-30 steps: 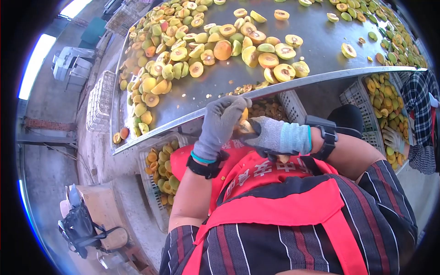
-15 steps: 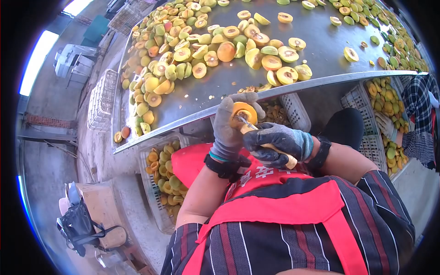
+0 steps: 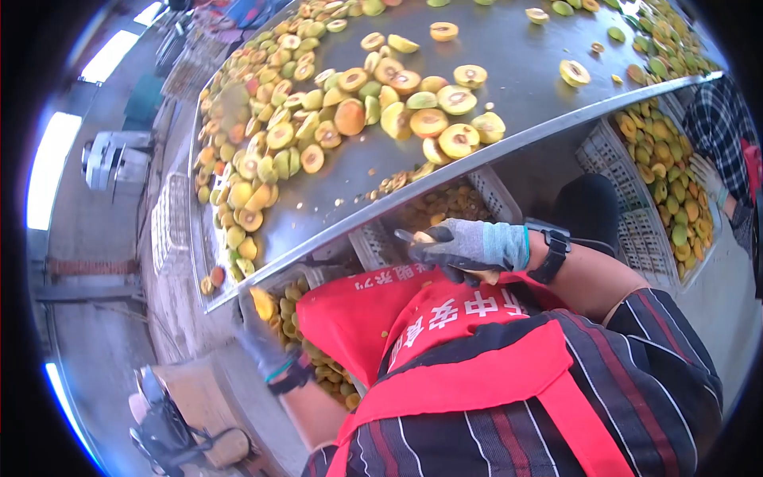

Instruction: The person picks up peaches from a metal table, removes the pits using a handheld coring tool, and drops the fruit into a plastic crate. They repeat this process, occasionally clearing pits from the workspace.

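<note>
- Right hand point(image 3: 477, 245): fingers wrapped round a tool point(image 3: 491, 277).
- Left hand point(image 3: 262, 343): nearer the yellow fruit piece point(image 3: 264, 304), just past its fingers; too blurry to tell if gripped.

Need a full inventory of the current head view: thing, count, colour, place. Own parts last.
Table: 1, grey, top centre
Fruit: too many to count; yellow, green, orange; on table, in crates
Crates: several, whitish, under table, right and left
Tool: 1, pale handle, centre
Box: 1, brown, lower left
Bag: 1, black, by the box
Unclear item: 1, pale grey, upper left
Co-worker: 1, checked sleeve, right edge
Apron: 1, red, lower centre
Shirt: 1, dark striped, bottom
Left hand: 1, grey glove, left, blurred; yellow piece at fingertips, hold unclear
Right hand: 1, grey glove, centre, closed round the tool
</note>
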The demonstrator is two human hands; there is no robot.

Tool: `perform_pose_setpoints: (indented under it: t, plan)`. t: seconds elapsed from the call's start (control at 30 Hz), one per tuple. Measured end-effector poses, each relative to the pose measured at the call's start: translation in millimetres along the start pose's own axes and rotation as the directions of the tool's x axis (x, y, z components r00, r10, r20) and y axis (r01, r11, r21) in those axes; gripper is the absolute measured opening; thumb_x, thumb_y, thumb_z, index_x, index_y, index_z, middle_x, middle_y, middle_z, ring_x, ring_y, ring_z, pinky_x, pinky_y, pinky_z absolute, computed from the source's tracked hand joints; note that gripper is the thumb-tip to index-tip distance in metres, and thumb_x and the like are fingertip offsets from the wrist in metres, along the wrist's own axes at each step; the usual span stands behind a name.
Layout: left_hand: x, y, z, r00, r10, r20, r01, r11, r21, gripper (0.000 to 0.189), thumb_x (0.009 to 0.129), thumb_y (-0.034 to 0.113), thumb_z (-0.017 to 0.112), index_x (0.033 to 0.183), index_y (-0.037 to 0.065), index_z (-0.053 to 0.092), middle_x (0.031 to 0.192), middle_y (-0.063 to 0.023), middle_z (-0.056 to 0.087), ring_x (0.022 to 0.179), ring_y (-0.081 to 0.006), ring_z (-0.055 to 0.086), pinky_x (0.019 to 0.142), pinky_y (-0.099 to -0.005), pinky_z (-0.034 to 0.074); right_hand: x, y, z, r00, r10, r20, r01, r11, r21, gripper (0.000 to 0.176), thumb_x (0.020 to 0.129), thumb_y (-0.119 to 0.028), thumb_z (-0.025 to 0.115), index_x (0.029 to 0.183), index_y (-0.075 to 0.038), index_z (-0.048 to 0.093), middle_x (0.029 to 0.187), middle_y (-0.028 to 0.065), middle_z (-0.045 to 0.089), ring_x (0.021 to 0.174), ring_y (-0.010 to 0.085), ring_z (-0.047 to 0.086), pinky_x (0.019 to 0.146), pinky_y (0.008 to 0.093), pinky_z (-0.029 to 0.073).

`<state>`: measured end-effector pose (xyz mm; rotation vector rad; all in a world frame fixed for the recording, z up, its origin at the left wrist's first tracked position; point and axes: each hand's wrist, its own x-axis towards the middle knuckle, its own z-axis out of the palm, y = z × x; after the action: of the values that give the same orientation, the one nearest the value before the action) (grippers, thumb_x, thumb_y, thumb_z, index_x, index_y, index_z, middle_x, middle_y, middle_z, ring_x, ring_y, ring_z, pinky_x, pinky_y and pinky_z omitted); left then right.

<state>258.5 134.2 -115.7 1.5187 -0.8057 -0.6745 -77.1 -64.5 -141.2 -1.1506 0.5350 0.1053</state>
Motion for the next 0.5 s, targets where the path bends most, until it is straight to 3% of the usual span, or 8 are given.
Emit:
perform_pose_setpoints:
  t: [0.03,0.13,0.17,0.23,0.27,0.3,0.37,0.5]
  plan:
    - [6,-5,-27,0.976,0.089,-0.2,0.034,0.84,0.542,0.029,0.088,0.018,0.053,0.109,-0.002,0.054,0.094,-0.0068,0.059,0.081,-0.0115,0.056,0.067,-0.0241,0.047,-3,2,-5,0.998,0.019,-0.054,-0.024,0.995,-0.098,0.036,0.086,-0.041,0.054,0.084,-0.005,0.053,0.055,0.0037,0.051,0.04,0.0127,0.049,0.036,0.026,0.038]
    - [11,43,47,0.979,0.185,-0.084,-0.063,0.672,0.737,0.035,0.084,0.009,0.057,0.116,-0.003,0.051,0.104,-0.0088,0.057,0.083,-0.0121,0.056,0.066,-0.0237,0.047,-1,14,-17,0.999,-0.047,-0.019,0.043,0.983,-0.177,0.034,0.086,-0.039,0.055,0.088,-0.006,0.053,0.057,0.0018,0.051,0.046,0.0107,0.05,0.041,0.0241,0.04]
    - [22,41,73,0.995,0.095,-0.024,-0.07,0.865,0.497,0.039,0.081,0.005,0.059,0.119,-0.001,0.051,0.107,-0.0095,0.056,0.086,-0.0131,0.057,0.07,-0.0233,0.047,-1,17,-17,0.998,-0.067,-0.001,0.066,0.99,-0.122,0.031,0.086,-0.037,0.056,0.089,-0.006,0.053,0.058,0.0018,0.052,0.047,0.0105,0.051,0.042,0.0242,0.04]
    - [47,36,132,0.971,0.067,0.229,-0.183,0.825,0.534,0.041,0.08,0.006,0.06,0.12,0.002,0.051,0.103,-0.0107,0.06,0.09,-0.0153,0.059,0.073,-0.0273,0.048,-4,18,-12,0.996,-0.085,-0.011,0.083,0.992,-0.093,0.027,0.086,-0.034,0.057,0.09,-0.008,0.054,0.062,0.0025,0.054,0.051,0.01,0.052,0.044,0.0245,0.041]
    - [73,16,152,0.755,0.277,0.595,-0.642,0.498,0.583,0.036,0.08,0.009,0.061,0.115,0.002,0.054,0.102,-0.0126,0.062,0.091,-0.0217,0.061,0.076,-0.0303,0.048,-6,19,-10,0.996,-0.089,-0.013,0.088,0.991,-0.098,0.027,0.086,-0.034,0.057,0.09,-0.008,0.054,0.062,0.0025,0.054,0.051,0.01,0.052,0.044,0.0245,0.041]
    - [68,28,198,0.916,0.048,0.398,-0.284,0.779,0.56,0.029,0.08,0.017,0.063,0.105,0.002,0.058,0.102,-0.0157,0.061,0.092,-0.0292,0.06,0.079,-0.0337,0.047,-9,21,-8,0.992,-0.116,-0.049,0.106,0.98,-0.166,0.029,0.086,-0.035,0.057,0.087,-0.007,0.054,0.059,0.0037,0.054,0.048,0.0118,0.053,0.044,0.0267,0.042]
    - [93,22,252,0.788,-0.031,0.615,-0.49,0.572,0.658,0.041,0.078,0.026,0.063,0.111,0.003,0.057,0.101,-0.0167,0.062,0.096,-0.0251,0.06,0.081,-0.0324,0.046,-24,11,-6,0.99,-0.11,-0.09,0.088,0.971,-0.22,0.031,0.086,-0.037,0.057,0.085,-0.006,0.055,0.056,0.0048,0.054,0.048,0.0132,0.053,0.047,0.0286,0.043]
    - [100,5,304,0.817,-0.212,0.537,-0.389,0.484,0.784,0.04,0.071,0.034,0.067,0.094,0.002,0.059,0.098,-0.019,0.061,0.094,-0.032,0.058,0.081,-0.0376,0.045,-41,18,-13,0.973,-0.116,-0.2,0.083,0.983,-0.164,0.03,0.086,-0.036,0.058,0.09,-0.006,0.055,0.058,0.0042,0.054,0.046,0.0129,0.051,0.044,0.0283,0.042]
